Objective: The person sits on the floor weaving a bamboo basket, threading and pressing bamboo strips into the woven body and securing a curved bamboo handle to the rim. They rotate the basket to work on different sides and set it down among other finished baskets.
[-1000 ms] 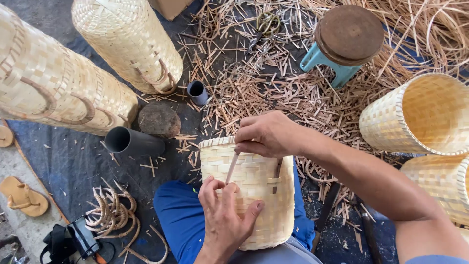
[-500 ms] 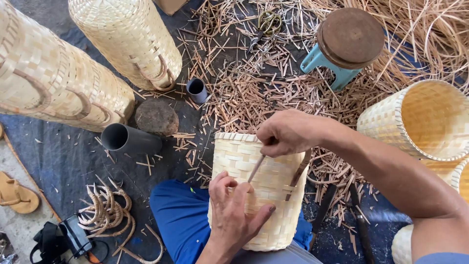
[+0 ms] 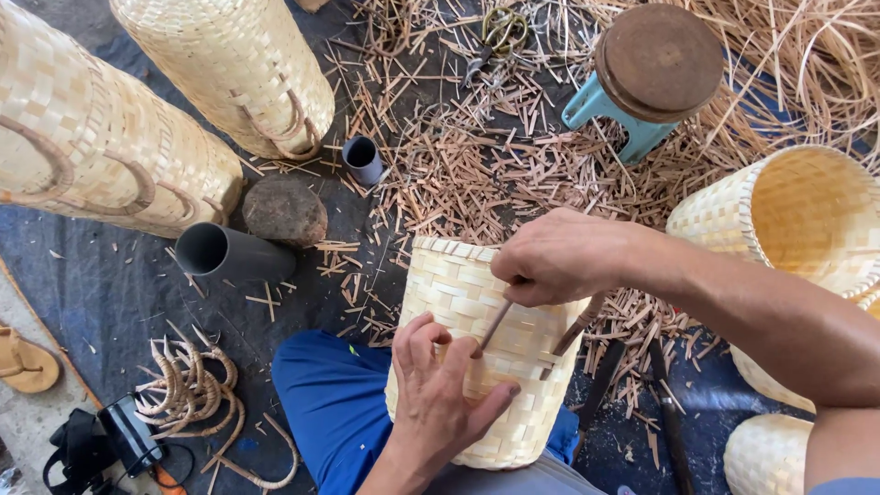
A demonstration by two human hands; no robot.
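The small woven basket [image 3: 486,357] lies across the person's lap, its open rim turned away from them toward the scatter of cane offcuts [image 3: 477,174] on the dark tarp [image 3: 101,284]. The right hand [image 3: 559,257] is closed in a pinch over the basket's upper side, gripping a bent cane strip [image 3: 492,328] whose two ends run down into the weave. The left hand [image 3: 440,394] is open, fingers spread, with the palm pressed flat on the basket's side and the thumb reaching out to the right. Blue trouser legs [image 3: 330,412] show under the basket.

Just left of the lap, a grey pipe section [image 3: 229,254] lies on its side, with a round brown stone [image 3: 284,211] close above it and a shorter grey tube [image 3: 362,160] standing beyond that. Two long woven baskets with cane loop handles lie toward the tarp's far left corner, one at the left edge [image 3: 92,156] and one at the top [image 3: 229,64]. A bundle of curved cane handles [image 3: 192,394] lies near the tarp's near left edge, beside a black strapped object [image 3: 101,445] and a sandal [image 3: 27,362] off the tarp. A teal stool with a round brown seat [image 3: 655,60] stands at the far right, among loose cane strands. An open-mouthed basket [image 3: 797,220] sits at the right edge, with another basket [image 3: 765,454] below it.
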